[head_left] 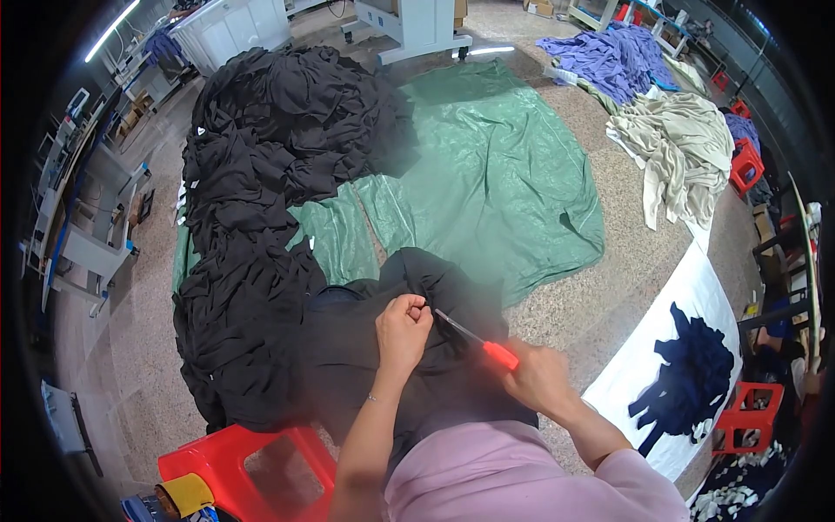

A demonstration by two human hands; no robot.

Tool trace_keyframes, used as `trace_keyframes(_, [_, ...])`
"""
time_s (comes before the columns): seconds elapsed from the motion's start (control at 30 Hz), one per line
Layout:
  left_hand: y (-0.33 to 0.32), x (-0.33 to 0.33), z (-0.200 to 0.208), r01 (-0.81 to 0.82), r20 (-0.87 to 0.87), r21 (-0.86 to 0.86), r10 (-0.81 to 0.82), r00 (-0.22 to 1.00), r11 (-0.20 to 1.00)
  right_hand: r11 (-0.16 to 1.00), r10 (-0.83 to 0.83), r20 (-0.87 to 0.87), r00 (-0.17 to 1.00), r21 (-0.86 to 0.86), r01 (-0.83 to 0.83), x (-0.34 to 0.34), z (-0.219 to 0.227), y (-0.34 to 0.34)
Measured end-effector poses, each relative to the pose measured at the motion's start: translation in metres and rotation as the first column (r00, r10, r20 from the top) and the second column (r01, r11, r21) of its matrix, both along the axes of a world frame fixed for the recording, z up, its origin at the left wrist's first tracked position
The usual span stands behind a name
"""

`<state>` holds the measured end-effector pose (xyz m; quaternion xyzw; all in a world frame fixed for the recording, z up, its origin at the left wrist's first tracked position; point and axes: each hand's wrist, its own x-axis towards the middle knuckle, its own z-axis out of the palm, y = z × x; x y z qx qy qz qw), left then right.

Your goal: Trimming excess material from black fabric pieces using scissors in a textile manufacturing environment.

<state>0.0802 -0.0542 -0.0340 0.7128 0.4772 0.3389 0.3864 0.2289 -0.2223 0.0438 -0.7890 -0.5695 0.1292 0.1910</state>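
Observation:
Black cloth (357, 335) lies across my lap and runs into the heap on the left. My left hand (404, 333) is closed in a pinch at the cloth's upper part, thumb and forefinger together. What lies between the fingertips is too small to make out, though cloth edges touch them. In my right hand (541, 380) is a pair of red-handled scissors (499, 353), gripped by the handle. The metal blades point up and left, their tip just right of my left fingertips and over the black cloth. Whether the blades are parted cannot be told.
A big black garment heap (296, 122) covers the left of a green tarp (513, 165). Purple (609, 61) and cream (683, 143) cloth piles lie far right. Navy pieces (691, 374) rest on a white sheet (622, 374). Red stools (222, 457) stand at both sides.

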Motion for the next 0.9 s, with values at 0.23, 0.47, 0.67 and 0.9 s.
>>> trace_keyframes(0.23, [-0.001,0.0,0.0,0.015,-0.011,0.006,-0.015,1.0,1.0,0.999,0.027,0.014,1.0,-0.033,-0.027,-0.002,0.008,0.001])
trace_keyframes(0.47, [0.0,-0.002,-0.003,0.015,-0.029,0.028,-0.014,0.999,1.0,1.0,0.007,0.02,1.0,-0.027,-0.007,-0.003,0.006,0.002])
trace_keyframes(0.67, [0.009,-0.001,0.01,-0.065,-0.046,0.121,0.071,0.996,0.99,0.981,-0.118,-0.102,0.988,0.139,0.132,0.001,0.0,-0.001])
trace_keyframes(0.9, [0.065,0.025,0.044,0.143,-0.362,0.175,-0.071,0.929,0.974,0.918,-0.27,-0.312,0.911,0.202,0.341,0.01,0.001,-0.011])
